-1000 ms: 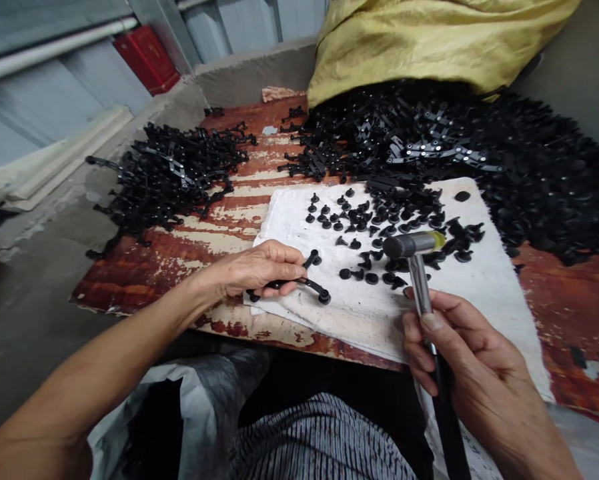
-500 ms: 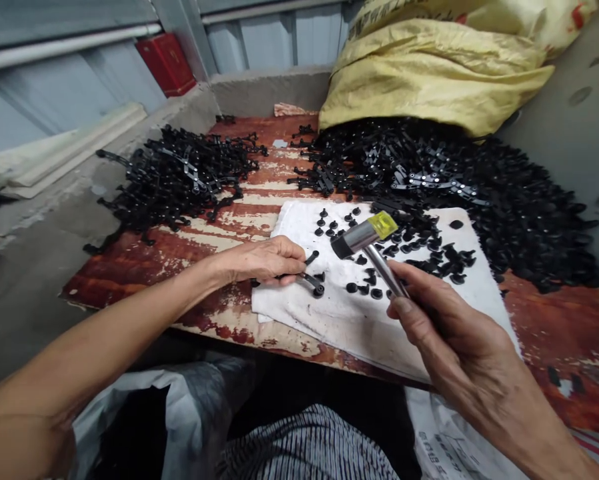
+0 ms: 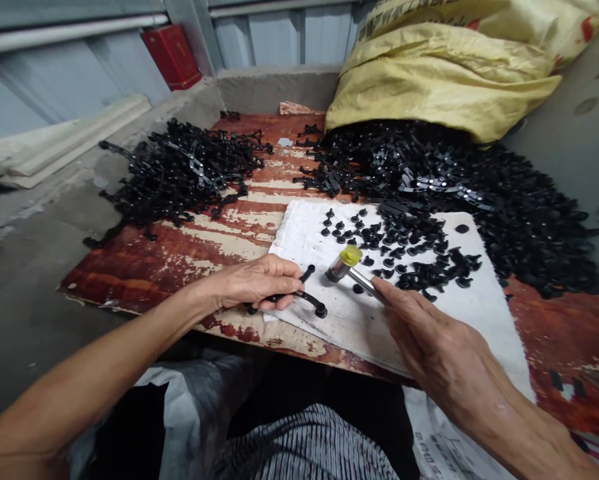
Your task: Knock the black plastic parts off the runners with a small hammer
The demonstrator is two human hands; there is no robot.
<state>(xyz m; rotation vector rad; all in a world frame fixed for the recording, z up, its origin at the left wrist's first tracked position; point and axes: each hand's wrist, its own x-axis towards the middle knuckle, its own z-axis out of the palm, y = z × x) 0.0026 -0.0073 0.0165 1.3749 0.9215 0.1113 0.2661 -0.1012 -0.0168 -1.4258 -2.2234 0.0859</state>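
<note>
My left hand (image 3: 272, 283) is closed on a black jointed plastic bracket (image 3: 309, 301), whose arms with round ends stick out on both sides of the fingers. One end of the bracket rests on, or just over, the white cloth (image 3: 339, 337). In my right hand (image 3: 417, 320) is a mallet (image 3: 340, 265) with a metal head, a yellow face turned up and a dark face turned down. The mallet head hangs over the cloth, right of the bracket and apart from it. Small black round-based pegs (image 3: 394, 250) lie scattered on the cloth beyond the mallet.
A heap of black brackets (image 3: 179, 173) lies at the left of the worn red board (image 3: 144, 267). A larger pile of black parts (image 3: 529, 220) spills from a yellow woven sack (image 3: 444, 80) at the back right. Concrete ledges (image 3: 274, 92) border the board.
The mallet head has come down and toward me, its yellow face now turned up. My left hand and the bracket have shifted slightly nearer. Some pegs by the bracket are no longer visible there.
</note>
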